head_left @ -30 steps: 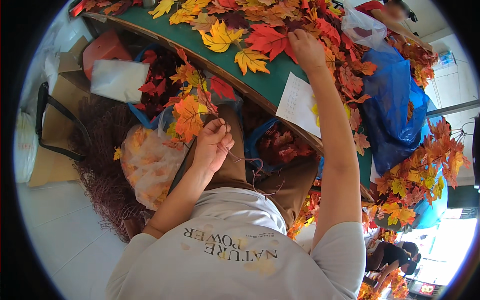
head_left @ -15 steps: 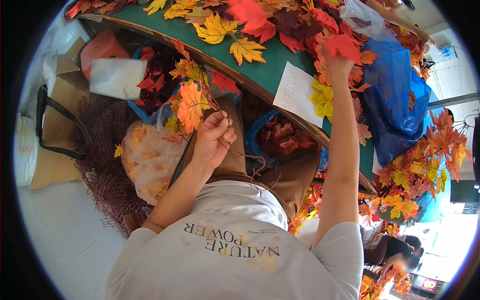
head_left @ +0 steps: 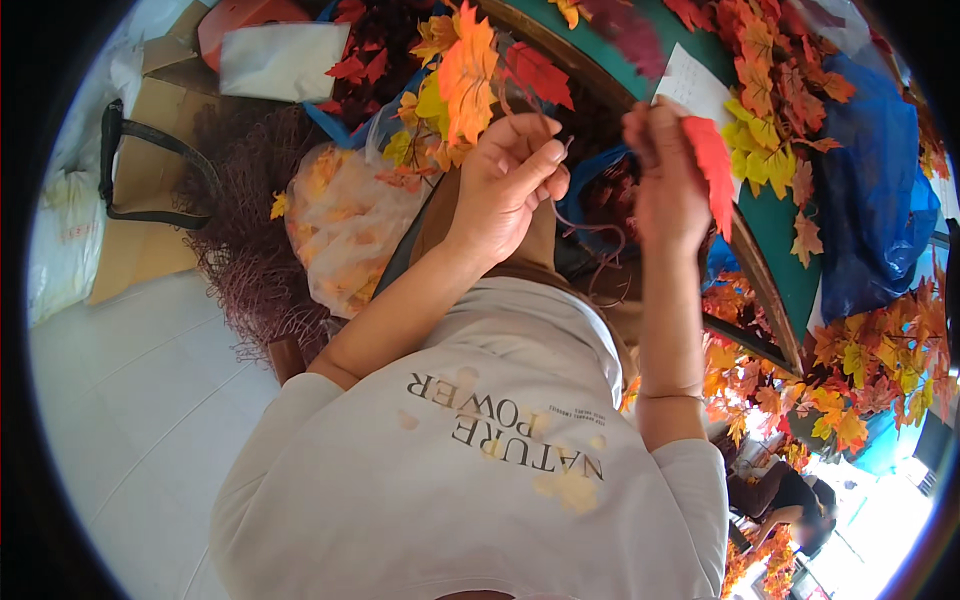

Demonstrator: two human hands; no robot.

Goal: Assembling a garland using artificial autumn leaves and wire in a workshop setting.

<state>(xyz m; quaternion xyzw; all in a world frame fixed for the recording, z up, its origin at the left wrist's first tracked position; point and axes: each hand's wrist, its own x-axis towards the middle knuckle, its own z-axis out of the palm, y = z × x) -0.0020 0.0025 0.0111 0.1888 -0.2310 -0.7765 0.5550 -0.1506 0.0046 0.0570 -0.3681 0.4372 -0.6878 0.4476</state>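
Observation:
My left hand (head_left: 510,185) is closed in a pinch on the thin stem of an artificial maple leaf garland. Its orange leaf (head_left: 467,75) and smaller yellow ones stand up beyond the fingers, and the bare, curly end of the purplish stem (head_left: 612,240) hangs to the right over my lap. To the right, my right hand (head_left: 672,195), blurred by motion, is closed with a bright red artificial leaf (head_left: 712,165) at its right side. A smeared dark red leaf (head_left: 630,42) shows beyond those fingers; whether they hold it too, I cannot tell.
The green table (head_left: 800,265) slants across the upper right, bearing a white paper (head_left: 695,85), loose leaves and a blue plastic bag (head_left: 870,190). On the left are a clear bag of orange leaves (head_left: 345,230), tangled purplish stems (head_left: 255,250) and a cardboard box (head_left: 150,170). Another person (head_left: 790,500) sits lower right.
My right hand has come back from the leaf pile on the table toward my left hand, bringing the red leaf. My left hand keeps the garland stem. The whole view has shifted.

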